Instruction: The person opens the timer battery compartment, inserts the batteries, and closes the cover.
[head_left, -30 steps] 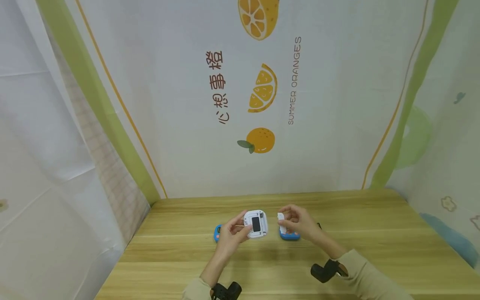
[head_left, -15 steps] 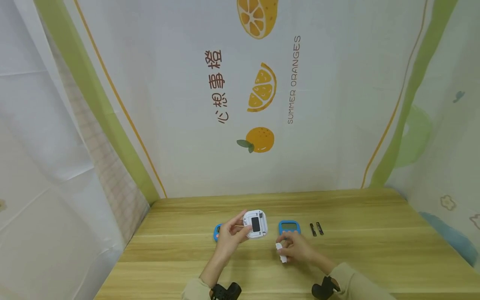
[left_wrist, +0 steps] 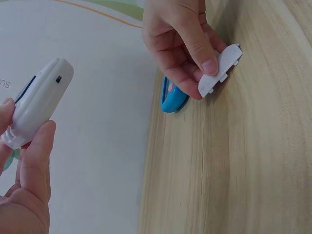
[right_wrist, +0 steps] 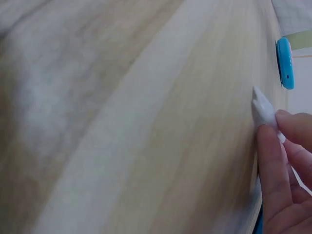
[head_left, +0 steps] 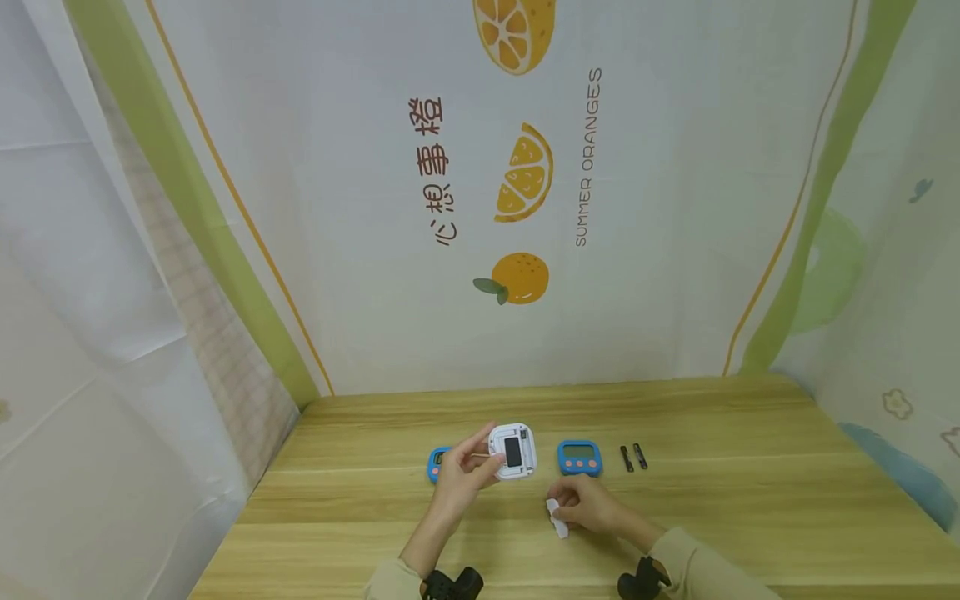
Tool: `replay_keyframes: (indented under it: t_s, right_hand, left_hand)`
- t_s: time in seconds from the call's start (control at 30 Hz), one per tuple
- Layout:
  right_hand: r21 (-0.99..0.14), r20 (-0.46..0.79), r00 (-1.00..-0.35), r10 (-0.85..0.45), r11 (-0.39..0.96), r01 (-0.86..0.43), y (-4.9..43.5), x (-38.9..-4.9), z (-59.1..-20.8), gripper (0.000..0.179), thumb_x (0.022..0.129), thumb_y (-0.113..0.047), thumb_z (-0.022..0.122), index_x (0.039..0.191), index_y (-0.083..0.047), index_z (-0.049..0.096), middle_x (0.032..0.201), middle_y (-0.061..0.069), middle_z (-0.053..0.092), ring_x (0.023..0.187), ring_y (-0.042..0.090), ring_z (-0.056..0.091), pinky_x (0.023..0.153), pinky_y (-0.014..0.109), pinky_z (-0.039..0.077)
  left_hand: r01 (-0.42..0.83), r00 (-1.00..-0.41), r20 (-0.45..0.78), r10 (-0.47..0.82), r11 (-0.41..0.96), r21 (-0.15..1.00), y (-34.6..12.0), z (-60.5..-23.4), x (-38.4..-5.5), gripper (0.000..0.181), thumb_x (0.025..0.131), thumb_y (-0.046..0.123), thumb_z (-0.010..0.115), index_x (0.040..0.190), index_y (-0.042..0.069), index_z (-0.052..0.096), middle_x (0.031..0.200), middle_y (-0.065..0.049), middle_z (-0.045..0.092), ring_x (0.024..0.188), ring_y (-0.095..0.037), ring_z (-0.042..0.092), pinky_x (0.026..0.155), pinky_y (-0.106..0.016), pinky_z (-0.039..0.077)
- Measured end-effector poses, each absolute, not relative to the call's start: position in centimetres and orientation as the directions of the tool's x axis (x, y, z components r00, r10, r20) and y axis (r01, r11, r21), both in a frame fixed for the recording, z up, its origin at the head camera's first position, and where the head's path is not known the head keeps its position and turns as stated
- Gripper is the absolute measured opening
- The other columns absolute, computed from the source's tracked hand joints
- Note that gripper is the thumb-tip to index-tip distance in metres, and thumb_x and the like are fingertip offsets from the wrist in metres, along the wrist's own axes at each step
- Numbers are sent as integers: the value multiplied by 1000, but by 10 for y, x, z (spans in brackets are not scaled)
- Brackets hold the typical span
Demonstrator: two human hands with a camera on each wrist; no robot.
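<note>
The right hand (head_left: 592,504) has come down and toward the person: a second ago it held the white battery cover (head_left: 558,518) in front of the right-hand blue digital timer (head_left: 579,458), level with the other hand, and now it pinches the cover between thumb and fingers low over the wooden table (head_left: 375,517); whether the cover touches the wood I cannot tell. That timer, partly hidden then, now shows its screen and pink buttons. Two slim black batteries (head_left: 633,457), then mostly hidden behind the right hand, lie side by side to the timer's right. The left hand (head_left: 463,479) has barely moved, gripping the white electronic device (head_left: 513,452) above the table, its dark rectangle and uncovered compartment facing the head camera. Another blue timer (head_left: 434,467) remains partly hidden behind the left hand.
</note>
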State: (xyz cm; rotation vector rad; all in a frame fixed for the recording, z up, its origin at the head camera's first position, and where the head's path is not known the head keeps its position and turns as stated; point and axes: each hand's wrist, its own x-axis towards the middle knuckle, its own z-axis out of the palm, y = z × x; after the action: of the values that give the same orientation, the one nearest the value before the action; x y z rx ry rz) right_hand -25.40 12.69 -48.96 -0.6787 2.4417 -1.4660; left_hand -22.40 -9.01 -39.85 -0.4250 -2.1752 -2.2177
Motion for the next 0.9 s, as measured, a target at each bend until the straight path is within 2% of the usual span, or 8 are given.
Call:
replay_keyframes:
  t_s: [0.37, 0.63, 0.9]
  right_hand:
    - [-868, 87, -868, -489, 391, -307, 127, -253, -488, 14, 73, 0, 68, 85, 5, 62, 69, 0, 52, 58, 7, 48, 46, 17, 47]
    - [-867, 89, -870, -486, 392, -308, 129, -254, -489, 15, 72, -2, 69, 84, 4, 62, 69, -1, 53, 59, 6, 49, 47, 17, 46]
    - [-838, 125, -867, -482, 416, -353, 132, -250, -471, 17, 83, -8, 60, 91, 6, 60, 78, 4, 57, 64, 13, 53, 51, 22, 49]
  left_hand:
    - [183, -964, 193, 182, -67, 981, -92, -417, -235, 53, 81, 5, 63, 130, -1, 42, 94, -13, 52, 78, -12, 57, 67, -29, 54]
    - [169, -966, 178, 188, -62, 984, -91, -412, -232, 51, 82, 2, 61, 129, -3, 42, 94, -14, 52, 77, -12, 56, 67, -29, 54]
    - [175, -966, 176, 190, -19, 984, -90, -396, -221, 49, 83, -1, 59, 128, -6, 41, 95, -19, 51, 77, -13, 56, 66, -27, 54]
